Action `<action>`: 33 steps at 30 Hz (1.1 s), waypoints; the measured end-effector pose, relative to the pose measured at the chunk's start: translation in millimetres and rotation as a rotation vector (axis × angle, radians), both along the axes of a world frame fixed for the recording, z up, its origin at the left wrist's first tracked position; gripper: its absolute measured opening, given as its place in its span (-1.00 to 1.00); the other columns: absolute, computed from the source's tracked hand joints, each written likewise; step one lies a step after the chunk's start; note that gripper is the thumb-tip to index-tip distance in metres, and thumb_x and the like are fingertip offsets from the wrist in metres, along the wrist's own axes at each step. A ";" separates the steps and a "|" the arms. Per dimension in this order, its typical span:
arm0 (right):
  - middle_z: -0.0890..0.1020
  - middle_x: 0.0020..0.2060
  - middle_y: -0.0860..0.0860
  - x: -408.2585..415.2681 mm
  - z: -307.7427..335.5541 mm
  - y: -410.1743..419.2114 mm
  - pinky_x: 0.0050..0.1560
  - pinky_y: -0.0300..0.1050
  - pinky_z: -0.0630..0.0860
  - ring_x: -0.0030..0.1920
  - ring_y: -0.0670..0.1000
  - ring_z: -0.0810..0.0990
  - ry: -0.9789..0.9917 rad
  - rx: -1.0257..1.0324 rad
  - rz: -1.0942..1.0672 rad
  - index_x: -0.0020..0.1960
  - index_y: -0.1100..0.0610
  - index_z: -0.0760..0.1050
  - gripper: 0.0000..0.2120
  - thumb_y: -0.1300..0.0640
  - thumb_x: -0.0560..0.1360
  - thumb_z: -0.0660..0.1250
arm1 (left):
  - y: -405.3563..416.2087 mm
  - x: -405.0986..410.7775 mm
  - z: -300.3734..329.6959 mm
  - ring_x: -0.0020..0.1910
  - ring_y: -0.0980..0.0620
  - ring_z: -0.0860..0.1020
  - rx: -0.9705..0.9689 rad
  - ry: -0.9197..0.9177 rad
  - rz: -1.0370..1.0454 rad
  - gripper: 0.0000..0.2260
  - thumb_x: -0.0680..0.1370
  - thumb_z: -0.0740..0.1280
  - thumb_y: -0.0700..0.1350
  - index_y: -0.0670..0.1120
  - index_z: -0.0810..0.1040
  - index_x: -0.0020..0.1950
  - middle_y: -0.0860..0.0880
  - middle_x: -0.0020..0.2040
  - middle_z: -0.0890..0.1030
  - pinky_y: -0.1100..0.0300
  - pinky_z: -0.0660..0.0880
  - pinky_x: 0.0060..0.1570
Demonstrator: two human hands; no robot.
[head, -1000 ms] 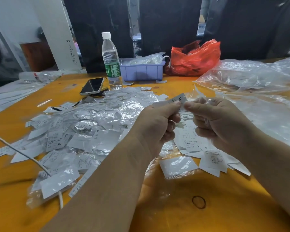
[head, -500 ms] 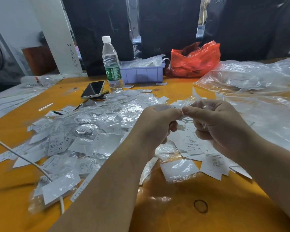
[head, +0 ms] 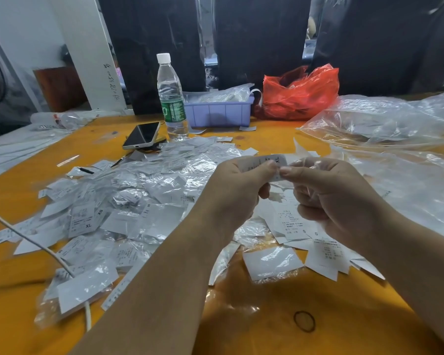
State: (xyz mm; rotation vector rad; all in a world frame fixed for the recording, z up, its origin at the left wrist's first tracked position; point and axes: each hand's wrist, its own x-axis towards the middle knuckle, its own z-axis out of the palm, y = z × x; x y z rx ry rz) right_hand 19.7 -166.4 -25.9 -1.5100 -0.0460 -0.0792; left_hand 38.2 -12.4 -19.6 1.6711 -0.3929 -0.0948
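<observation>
Head view, left hand: the left hand point(head: 237, 190) is pinching the left part of the XL label point(head: 264, 162) between its thumb and curled fingers.
Head view, right hand: the right hand point(head: 328, 196) is pinching the right end of the same label, thumb pressing against forefinger and the other fingers curling underneath.
Head view, XL label: it is hanging in the air between the two hands, above the middle of the orange table point(head: 267, 334), with its printed side facing up and the letters XL showing beside the right thumb.
Head view, clear film: a scrap of clear film point(head: 312, 163) is showing over the right hand's fingers. I cannot tell whether it is being gripped too.
Head view, label pile: a loose label pile point(head: 128, 206) of white tags and small clear sleeves is spreading across the table to the left of the left forearm.
Head view, S labels: a smaller batch of S labels point(head: 292, 222) is lying under the right hand and wrist.
Head view, far edge: a water bottle point(head: 171, 98) is standing upright, with a phone point(head: 142, 135) lying face up just to its left. A purple tray point(head: 217, 114) is sitting just to its right, and a red bag point(head: 300, 94) is slumping beside the tray.
Head view, right side: large clear bags point(head: 385, 119) are lying crumpled.
Head view, near edge: a rubber band point(head: 304, 321) is lying flat on bare table between the forearms. A white cable point(head: 36, 242) is running over the pile's near-left corner.
</observation>
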 end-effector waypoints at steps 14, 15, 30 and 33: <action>0.24 -0.59 -0.08 0.1 -2.5 2.0 -0.62 -0.31 0.18 -0.59 -0.13 0.17 0.009 0.106 0.054 -0.26 0.13 0.57 -0.86 0.22 0.48 0.38 | -14.6 -13.9 0.2 -0.21 0.05 0.46 -0.057 0.057 -0.033 -0.66 0.47 0.09 0.12 0.36 0.62 -0.32 0.06 -0.18 0.58 0.07 0.34 -0.18; 0.24 -0.58 -0.08 0.1 -2.9 2.9 -0.62 -0.31 0.17 -0.58 -0.13 0.17 0.013 0.111 0.078 -0.22 0.15 0.55 -0.92 0.20 0.45 0.39 | -15.2 -13.1 -0.3 -0.19 0.04 0.47 -0.077 0.060 -0.026 -0.67 0.44 0.09 0.11 0.35 0.62 -0.32 0.07 -0.17 0.58 0.05 0.35 -0.17; 0.27 -0.57 -0.07 3.5 -2.9 -1.3 -0.60 -0.31 0.21 -0.56 -0.12 0.14 -0.055 0.086 -0.013 -0.07 0.24 0.58 -0.81 0.13 0.41 0.42 | -14.5 -6.5 -1.5 -0.18 0.04 0.54 -0.309 0.308 0.059 -0.73 0.65 0.18 0.03 -0.04 0.60 -0.09 -0.01 -0.18 0.59 0.11 0.42 -0.16; 0.29 -0.54 -0.04 3.3 -4.5 -1.2 -0.58 -0.31 0.23 -0.53 -0.11 0.16 -0.093 0.063 -0.029 -0.12 0.21 0.62 -0.84 0.12 0.41 0.43 | -16.3 -7.7 -0.7 -0.15 0.02 0.54 -0.394 0.377 -0.007 -0.72 0.65 0.17 0.04 -0.07 0.61 0.02 -0.02 -0.15 0.60 0.12 0.40 -0.17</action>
